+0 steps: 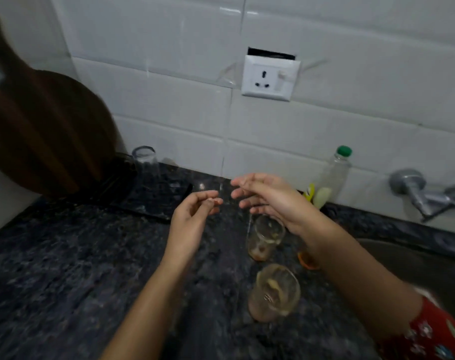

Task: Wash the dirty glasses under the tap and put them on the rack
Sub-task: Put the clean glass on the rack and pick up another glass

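Glass already stood upturned on the rack [153, 203] beyond the left hand [192, 216], whose fingers curled loosely on nothing, while the right hand [270, 201] spread wide and empty above three dirty glasses [265, 237] waiting unwashed, the tap [423, 193] far right.

No legible text, brand, number or sign anywhere: bottle [331, 178] with the green cap shows only a blurred yellow label patch, unreadable, and wall socket [270, 77] carries no markings that can be made out.
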`<state>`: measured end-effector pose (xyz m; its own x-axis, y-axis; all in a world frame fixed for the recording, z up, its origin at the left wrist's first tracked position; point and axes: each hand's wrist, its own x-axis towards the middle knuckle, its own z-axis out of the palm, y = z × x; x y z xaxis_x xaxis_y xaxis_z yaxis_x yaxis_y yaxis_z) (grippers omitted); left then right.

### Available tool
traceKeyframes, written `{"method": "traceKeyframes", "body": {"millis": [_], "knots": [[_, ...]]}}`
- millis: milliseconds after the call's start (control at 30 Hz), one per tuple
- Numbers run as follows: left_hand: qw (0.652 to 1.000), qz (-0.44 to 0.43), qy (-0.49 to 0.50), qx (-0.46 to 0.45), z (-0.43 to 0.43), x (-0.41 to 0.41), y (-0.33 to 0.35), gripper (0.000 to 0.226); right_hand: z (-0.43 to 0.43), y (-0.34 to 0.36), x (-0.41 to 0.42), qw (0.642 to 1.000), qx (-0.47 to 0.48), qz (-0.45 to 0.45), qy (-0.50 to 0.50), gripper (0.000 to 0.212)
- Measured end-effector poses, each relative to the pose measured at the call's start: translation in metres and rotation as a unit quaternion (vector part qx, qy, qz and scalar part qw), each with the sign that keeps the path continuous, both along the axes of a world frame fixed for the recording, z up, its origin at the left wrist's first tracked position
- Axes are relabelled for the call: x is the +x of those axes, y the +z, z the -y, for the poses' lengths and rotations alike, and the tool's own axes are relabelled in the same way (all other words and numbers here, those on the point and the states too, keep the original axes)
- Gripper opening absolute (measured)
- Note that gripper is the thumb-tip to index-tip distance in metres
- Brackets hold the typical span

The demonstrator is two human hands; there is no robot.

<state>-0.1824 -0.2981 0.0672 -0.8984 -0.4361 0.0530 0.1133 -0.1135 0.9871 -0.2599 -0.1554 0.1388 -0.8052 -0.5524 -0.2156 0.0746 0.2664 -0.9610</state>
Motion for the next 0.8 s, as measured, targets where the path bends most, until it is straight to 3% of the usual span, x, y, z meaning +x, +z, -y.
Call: {"method": "traceKeyframes", "body": {"millis": [67,200,367,467,800], "knots": [[1.0,0.002,-0.026,-0.013,-0.019,0.01,-0.009,0.017,-0.036,-0.009,0.014,0.997,0.026,-0.068,-0.008,0.018],[0.998,0.027,-0.055,-0.022,-0.049,0.032,-0.034,0.016,-0.097,-0.046,0.047,0.988,0.075,-0.135,-0.004,0.048],[0.996,0.065,-0.042,-0.033,-0.067,0.054,-0.06,0.014,-0.126,-0.103,0.083,0.992,0.11,-0.054,0.03,0.069],[0.995,0.082,-0.038,-0.052,-0.07,0.058,-0.068,0.014,-0.119,-0.135,0.093,0.994,0.088,-0.06,0.006,0.083],[0.996,0.044,-0.034,-0.068,-0.095,0.051,-0.05,0.014,-0.129,-0.163,0.099,0.988,-0.049,-0.042,-0.14,0.069]]}}
